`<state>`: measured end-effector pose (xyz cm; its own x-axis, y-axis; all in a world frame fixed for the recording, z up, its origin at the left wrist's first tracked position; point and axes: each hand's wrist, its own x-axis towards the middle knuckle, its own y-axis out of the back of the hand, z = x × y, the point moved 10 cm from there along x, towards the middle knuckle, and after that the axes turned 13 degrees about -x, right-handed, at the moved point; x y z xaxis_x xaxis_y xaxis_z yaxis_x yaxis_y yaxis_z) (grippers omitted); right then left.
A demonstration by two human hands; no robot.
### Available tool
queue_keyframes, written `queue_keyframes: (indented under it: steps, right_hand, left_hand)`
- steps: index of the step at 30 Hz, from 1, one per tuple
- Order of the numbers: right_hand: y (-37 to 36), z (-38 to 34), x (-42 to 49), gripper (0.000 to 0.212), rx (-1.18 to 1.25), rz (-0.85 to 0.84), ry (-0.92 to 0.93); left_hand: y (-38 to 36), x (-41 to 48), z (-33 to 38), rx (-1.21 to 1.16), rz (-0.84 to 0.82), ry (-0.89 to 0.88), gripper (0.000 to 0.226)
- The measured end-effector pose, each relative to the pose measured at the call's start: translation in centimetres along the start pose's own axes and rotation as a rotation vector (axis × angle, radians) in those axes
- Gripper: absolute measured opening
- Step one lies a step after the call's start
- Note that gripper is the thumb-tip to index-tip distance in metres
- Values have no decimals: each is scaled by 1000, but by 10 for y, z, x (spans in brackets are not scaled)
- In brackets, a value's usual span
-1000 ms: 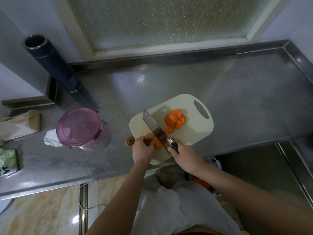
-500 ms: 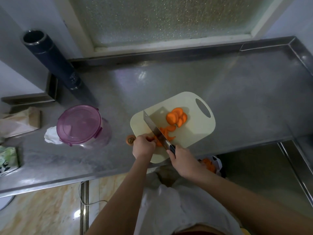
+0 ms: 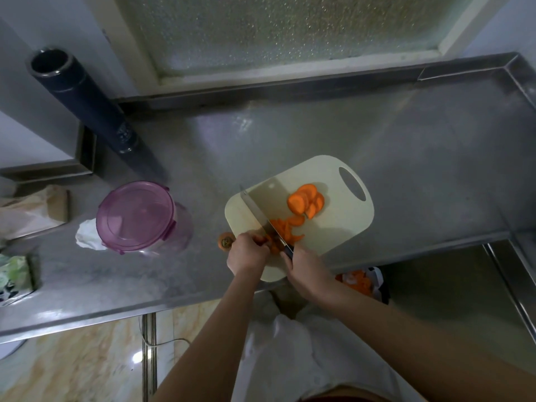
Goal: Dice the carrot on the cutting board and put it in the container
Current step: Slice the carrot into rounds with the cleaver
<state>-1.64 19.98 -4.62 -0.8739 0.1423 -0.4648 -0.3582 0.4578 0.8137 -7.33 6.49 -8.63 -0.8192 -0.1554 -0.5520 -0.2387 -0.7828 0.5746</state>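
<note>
Spanning the view: steel counter (image 3: 406, 158), frosted window (image 3: 290, 30) behind it, sink (image 3: 452, 285) sunk in at the right. Dark tube (image 3: 87, 103) stands back left. Container (image 3: 136, 216), purple lid clipped on, sits left of centre on the counter, well apart from the board. White crumpled paper (image 3: 87, 236) touches its left side. Paper bag (image 3: 32, 210) and a printed box (image 3: 14, 274) at far left edge.

Cream cutting board (image 3: 333, 227) lies angled at the counter's front edge, handle hole toward back right. Both forearms come up from the bottom.

Left hand (image 3: 246, 253) at the board's near left corner, fingers curled down over the uncut carrot (image 3: 271, 245), pinning it. Only a little orange shows past the knuckles. Right hand (image 3: 307, 271) just beside it, fingers wrapped round the dark handle of the knife (image 3: 258, 213). Broad blade points away to the back left, edge down at the carrot right by the left fingertips. Can't tell whether the blade is through to the board.

Round carrot slices (image 3: 304, 201) piled mid-board toward the handle hole. A few fresh cuts (image 3: 285, 227) fanned out on the right of the blade, between that pile and the hands. Carrot top stub (image 3: 225, 240) lies on the counter just off the board's left edge, beside the left hand. Below the counter front, a bin (image 3: 359, 281) with orange peelings, partly hidden by the right wrist.
</note>
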Motion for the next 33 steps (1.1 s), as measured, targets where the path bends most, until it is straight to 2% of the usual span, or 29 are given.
queue_keyframes:
  steps: [7,13,18,25,30,33]
  right_hand:
    - [9,6,4,31,40,-37,7]
    - [14,-10,8,31,-89,-57,83]
    - [20,-12,11,33,21,-76,54]
    - [43,-4,0,31,41,4,66]
    - [43,3,-11,21,59,-4,58]
    - [36,10,-16,24,48,-22,36]
  left_hand:
    - [-1,-2,5,9,7,-57,18]
    - [0,-8,6,-21,1,-66,16]
    - [4,-11,9,-2,30,-100,19]
    - [0,-11,9,-42,6,-155,31]
    - [-6,-9,6,-142,-21,-188,30]
    - [-6,-8,4,-151,-14,-189,25]
